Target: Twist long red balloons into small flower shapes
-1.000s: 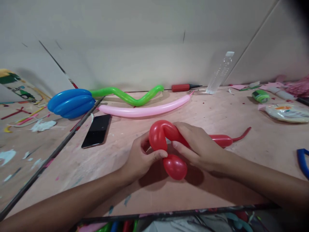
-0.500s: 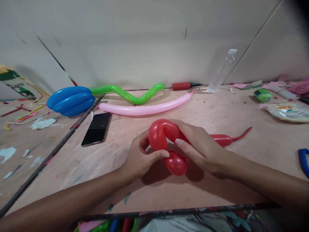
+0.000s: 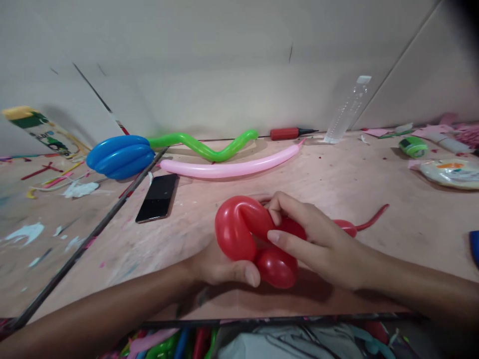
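A red modelling balloon [image 3: 234, 232] is bent into a loop above the table, with a rounded bubble below the bend and a thin uninflated tail pointing right. My left hand [image 3: 224, 267] is closed round the loop from below, its thumb beside the bubble; its other fingers are hidden behind the balloon. Thumb and fingers of my right hand [image 3: 310, 237] grip the length running right from the loop. Beyond my hands lie a pink balloon [image 3: 228, 169] and a green balloon [image 3: 213, 153] with a blue bundled part [image 3: 121, 157] at its left end.
A black phone [image 3: 157, 198] lies left of my hands. Against the wall are a red balloon pump [image 3: 284, 133] and a clear bottle [image 3: 346, 112]. A green-wrapped roll [image 3: 413, 147] and a plastic packet [image 3: 451, 173] sit at right. Below the table edge are more balloons [image 3: 181, 344].
The red loop has come lower and nearer me, turning slightly. My left hand has shifted beneath it, and my right fingers have curled and moved along the balloon. The view has shifted a little left.
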`<state>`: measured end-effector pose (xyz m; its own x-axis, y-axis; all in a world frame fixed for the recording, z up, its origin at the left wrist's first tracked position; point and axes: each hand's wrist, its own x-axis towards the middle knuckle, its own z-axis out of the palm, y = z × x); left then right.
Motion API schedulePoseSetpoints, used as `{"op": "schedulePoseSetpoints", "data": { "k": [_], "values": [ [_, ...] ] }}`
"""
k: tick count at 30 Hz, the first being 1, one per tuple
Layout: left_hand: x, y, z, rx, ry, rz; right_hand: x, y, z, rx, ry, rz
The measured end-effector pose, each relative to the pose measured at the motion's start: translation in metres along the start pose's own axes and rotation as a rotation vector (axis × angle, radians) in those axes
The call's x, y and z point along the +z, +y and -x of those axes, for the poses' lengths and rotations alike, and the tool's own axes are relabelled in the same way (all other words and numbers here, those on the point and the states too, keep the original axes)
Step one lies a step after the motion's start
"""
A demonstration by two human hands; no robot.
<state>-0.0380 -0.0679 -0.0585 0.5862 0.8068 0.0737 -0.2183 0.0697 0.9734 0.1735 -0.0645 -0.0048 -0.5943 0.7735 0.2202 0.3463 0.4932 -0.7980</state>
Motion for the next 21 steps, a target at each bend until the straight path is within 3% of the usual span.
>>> {"op": "schedulePoseSetpoints", "data": {
  "k": [3,13,21],
  "values": [
    [0.002,0.0,-0.003,0.047,-0.012,0.007,-0.001,-0.001,-0.003,0.027,0.003,-0.011],
    [0.012,0.005,-0.006,0.111,0.255,0.094,-0.006,-0.003,-0.001,0.013,-0.118,0.154],
    [0.018,0.021,-0.011,-0.205,0.346,0.322,0.002,0.001,-0.001,0.058,-0.138,0.154]
  ]
}}
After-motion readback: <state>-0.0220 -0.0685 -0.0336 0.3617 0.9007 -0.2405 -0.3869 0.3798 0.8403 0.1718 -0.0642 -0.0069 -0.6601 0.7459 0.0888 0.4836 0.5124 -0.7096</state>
